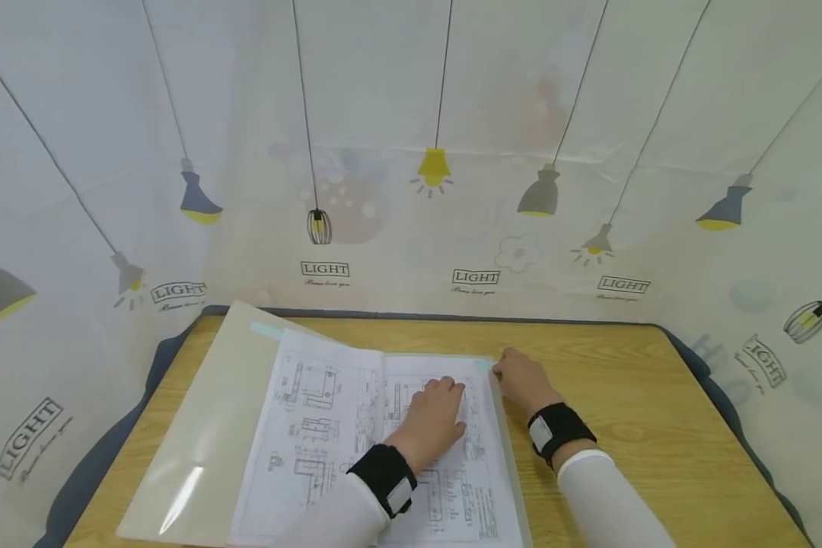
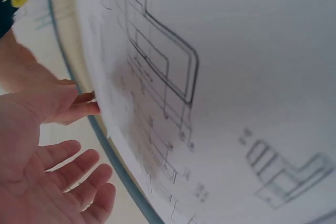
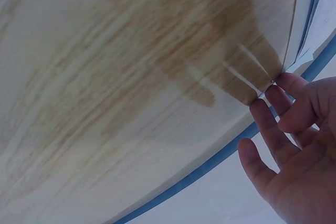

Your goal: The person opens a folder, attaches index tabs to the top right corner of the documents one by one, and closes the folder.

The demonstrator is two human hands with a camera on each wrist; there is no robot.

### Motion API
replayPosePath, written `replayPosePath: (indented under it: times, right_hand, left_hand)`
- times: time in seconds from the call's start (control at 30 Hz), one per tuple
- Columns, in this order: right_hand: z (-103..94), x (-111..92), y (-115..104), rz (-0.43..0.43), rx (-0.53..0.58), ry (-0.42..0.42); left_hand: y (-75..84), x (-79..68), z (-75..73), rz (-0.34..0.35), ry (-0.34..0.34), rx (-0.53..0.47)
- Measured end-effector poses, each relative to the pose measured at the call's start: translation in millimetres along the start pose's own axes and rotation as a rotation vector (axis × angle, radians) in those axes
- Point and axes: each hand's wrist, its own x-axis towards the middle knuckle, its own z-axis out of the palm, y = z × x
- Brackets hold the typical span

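An open document folder (image 1: 205, 426) lies on the table, its pale plastic cover spread to the left and technical drawings (image 1: 308, 396) on its pages. My left hand (image 1: 431, 418) is over the right-hand page, its palm and loosely bent fingers (image 2: 86, 184) showing in the left wrist view. At the folder's top right corner, my right hand (image 1: 524, 377) holds the edge between bent fingertips. The right wrist view shows several fingertips (image 3: 257, 103) right at that corner, beside a light blue tape tab (image 3: 304, 60). Printed outlines of parts fill the page (image 2: 252, 72) beneath the left hand.
The wooden table (image 1: 657, 426) extends to the right of the folder. A dark blue-grey border (image 1: 452, 314) runs along its far edge. Behind it hangs a pale curtain (image 1: 383, 91) printed with lamps. Another light blue tab (image 1: 266, 329) sits near the cover's top.
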Motion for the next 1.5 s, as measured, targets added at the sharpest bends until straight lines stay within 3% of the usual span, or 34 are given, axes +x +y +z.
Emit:
replayPosePath:
  times: [0.13,0.27,0.4,0.63,0.8,1.0,1.27,1.5]
  right_hand:
    - [1.5,0.5,-0.4,-0.018,0.012,0.005]
    - [3.7,2.5,-1.3,-0.025,0.013,0.021]
    - [2.9,4.1,-5.0,-0.031,0.012,0.034]
    - [-0.7,4.7,-9.1,-0.008,-0.011,0.054]
    - [-3.8,7.5,-9.8,0.003,-0.057,0.023]
    - [-7.9,7.4,-10.1,0.012,-0.073,-0.016]
    - [-4.7,9.9,-8.5,0.032,-0.093,-0.032]
    - [-3.6,12.5,-11.4,0.064,-0.144,-0.033]
  left_hand:
    - [3.9,15.3,8.1,0.022,-0.020,0.071]
    - [6.3,26.5,14.9,0.006,-0.038,0.045]
    - [6.5,33.9,20.4,-0.008,-0.051,0.036]
    - [6.5,46.6,27.8,0.007,-0.080,0.109]
    - [10.7,56.2,31.3,0.004,-0.095,0.157]
    - [17.8,60.7,30.6,-0.027,-0.106,0.192]
    - [13.2,66.0,34.0,-0.060,-0.111,0.191]
    - [19.0,66.6,30.4,-0.049,-0.107,0.192]
